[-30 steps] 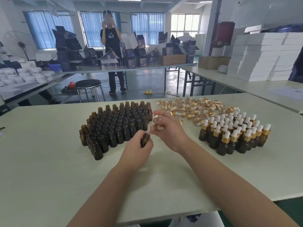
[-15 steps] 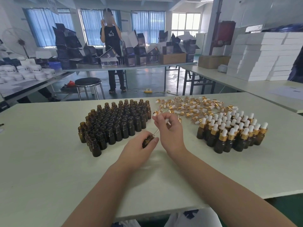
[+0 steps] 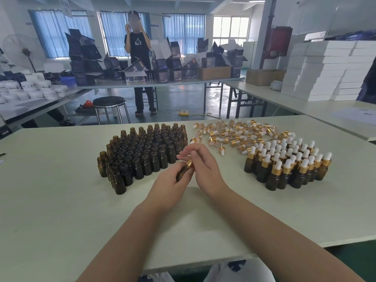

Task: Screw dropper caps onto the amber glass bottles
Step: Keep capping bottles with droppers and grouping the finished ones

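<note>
Left hand (image 3: 173, 184): I hold one bottle (image 3: 181, 172) in front of me.
Right hand (image 3: 201, 165): I pinch the cap (image 3: 189, 163) on its neck.
Done: small capped bunch (image 3: 289, 165).
To do: many open bottles (image 3: 142, 151), loose caps (image 3: 230, 133).

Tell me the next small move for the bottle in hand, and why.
Probably turn the gold cap with the right hand while the left hand steadies the bottle: the cap sits on the tilted bottle's neck, and whether it is tight cannot be told.
</note>
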